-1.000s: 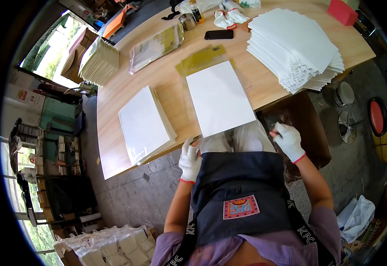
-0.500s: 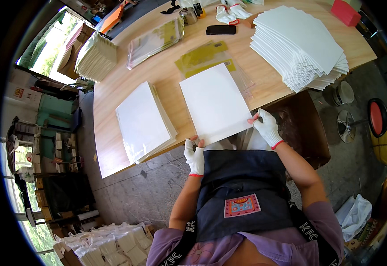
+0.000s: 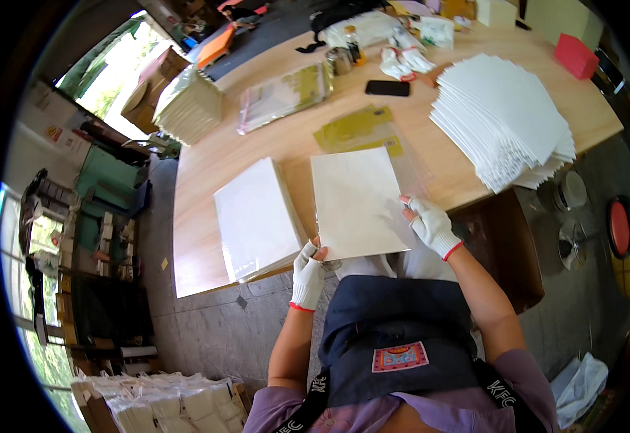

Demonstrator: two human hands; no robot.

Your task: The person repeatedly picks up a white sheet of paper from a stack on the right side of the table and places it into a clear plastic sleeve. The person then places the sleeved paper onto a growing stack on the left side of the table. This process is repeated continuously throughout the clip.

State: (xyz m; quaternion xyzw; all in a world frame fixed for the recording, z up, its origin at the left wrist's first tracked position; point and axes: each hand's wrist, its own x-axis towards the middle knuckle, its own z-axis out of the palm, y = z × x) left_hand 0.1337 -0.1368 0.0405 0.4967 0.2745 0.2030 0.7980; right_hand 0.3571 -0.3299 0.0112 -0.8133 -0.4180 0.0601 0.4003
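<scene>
A white rectangular sheet [image 3: 362,206] is held between my hands at the table's near edge, its far part over the wooden top. My left hand [image 3: 308,278], in a white fingerless glove with a red cuff, pinches its near left corner. My right hand [image 3: 430,227], gloved likewise, grips the right edge near the lower corner. Just left of the sheet lies a stack of white sheets in clear, shiny plastic [image 3: 257,220]. Beyond it, clear plastic sleeves with yellow-green printing [image 3: 355,130] lie partly covered by the held sheet.
At the right stands a fanned pile of white sheets [image 3: 502,108]. A black phone [image 3: 387,88], spare gloves [image 3: 401,63] and a bundle of packed sleeves [image 3: 286,94] lie farther back. A thick stack [image 3: 189,108] is at the far left. A cardboard box [image 3: 506,252] sits below the right edge.
My view has shifted, so the table sits lower and farther right. The held sheet has turned slightly straighter, and my right hand has moved up along its right edge. Both hands keep their hold.
</scene>
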